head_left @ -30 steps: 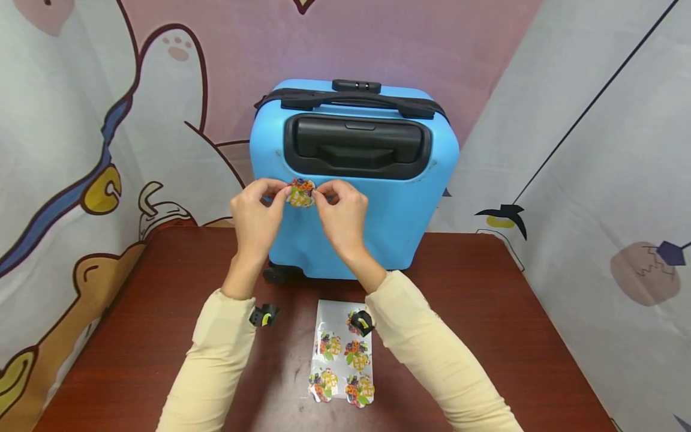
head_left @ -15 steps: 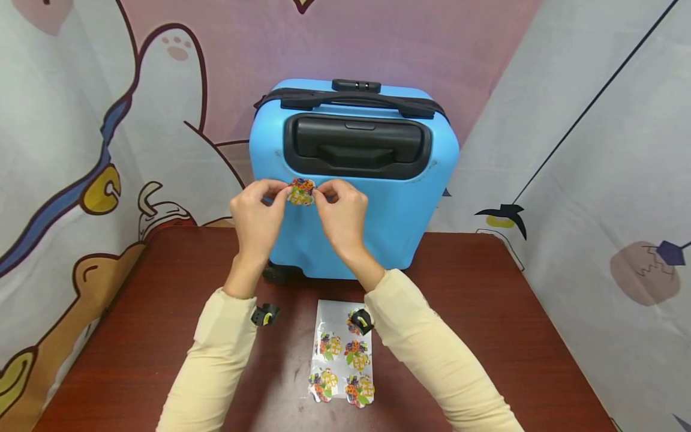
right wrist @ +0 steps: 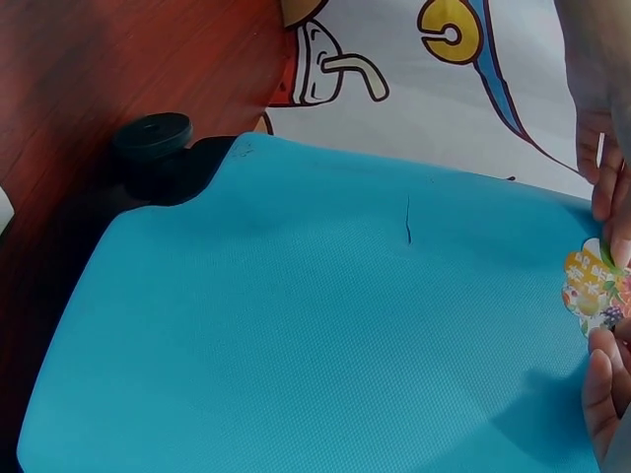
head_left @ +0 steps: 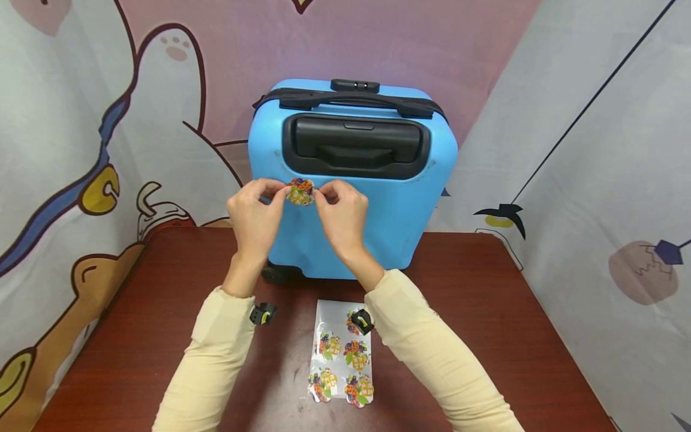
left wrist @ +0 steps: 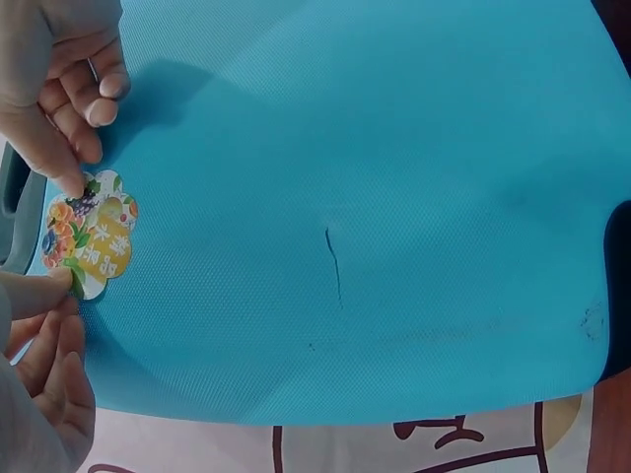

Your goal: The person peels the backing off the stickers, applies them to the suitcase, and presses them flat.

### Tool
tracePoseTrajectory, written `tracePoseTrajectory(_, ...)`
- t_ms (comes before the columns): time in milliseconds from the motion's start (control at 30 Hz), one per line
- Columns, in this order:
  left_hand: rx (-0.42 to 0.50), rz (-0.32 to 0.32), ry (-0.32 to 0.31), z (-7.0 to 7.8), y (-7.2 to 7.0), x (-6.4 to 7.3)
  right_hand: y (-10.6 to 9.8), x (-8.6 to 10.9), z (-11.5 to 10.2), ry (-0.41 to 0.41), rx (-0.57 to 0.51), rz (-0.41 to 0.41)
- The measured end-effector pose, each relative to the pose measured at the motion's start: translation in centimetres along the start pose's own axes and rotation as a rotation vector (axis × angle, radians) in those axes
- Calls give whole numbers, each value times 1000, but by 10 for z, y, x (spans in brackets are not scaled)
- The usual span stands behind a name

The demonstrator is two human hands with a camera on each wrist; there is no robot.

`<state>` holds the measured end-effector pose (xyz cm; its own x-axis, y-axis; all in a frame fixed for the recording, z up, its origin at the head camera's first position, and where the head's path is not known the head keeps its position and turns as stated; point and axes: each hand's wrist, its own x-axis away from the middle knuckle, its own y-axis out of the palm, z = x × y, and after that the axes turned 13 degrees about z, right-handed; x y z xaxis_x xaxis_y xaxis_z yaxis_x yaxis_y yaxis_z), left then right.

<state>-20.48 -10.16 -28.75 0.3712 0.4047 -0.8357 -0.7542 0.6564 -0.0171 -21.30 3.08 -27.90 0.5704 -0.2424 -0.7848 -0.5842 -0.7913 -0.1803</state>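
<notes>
In the head view a fruit-patterned sticker point(head_left: 300, 192) with a scalloped edge is at the front of a blue suitcase point(head_left: 372, 222), just below its black recessed handle. My left hand point(head_left: 256, 219) pinches the sticker's left edge between thumb and forefinger. On the opposite edge, the thumb and forefinger of my right hand point(head_left: 342, 216) pinch it too. Close up in the left wrist view, the sticker point(left wrist: 91, 235) shows yellow with white lettering. Whether its back touches the shell is hard to tell. A thin dark scratch point(left wrist: 333, 264) marks the shell away from the hands.
A sticker sheet point(head_left: 337, 318) bearing several similar stickers lies on the brown table point(head_left: 459, 324), between the forearms. The suitcase stands at the table's back, with a black wheel point(head_left: 278, 274) at its lower left. Behind it hangs a cartoon-printed cloth point(head_left: 227, 66).
Both hands keep their pinch on the sticker and stay in almost the same place. The head view has shifted only very slightly.
</notes>
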Motion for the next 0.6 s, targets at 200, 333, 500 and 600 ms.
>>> tracePoseTrajectory(200,26,-31,-16,-3,-4,-1,-3,2,4,-12,-82,-6)
tracePoseTrajectory(333,98,-111,-62,-5,-7,-2,-4,3,7,27,-272,-102)
tracePoseTrajectory(500,135,-242,-108,-9,-11,-2,-4,1,7,98,-452,-242)
tracePoseTrajectory(600,148,-296,-131,-10,-11,-2,-4,-3,6,89,-501,-307)
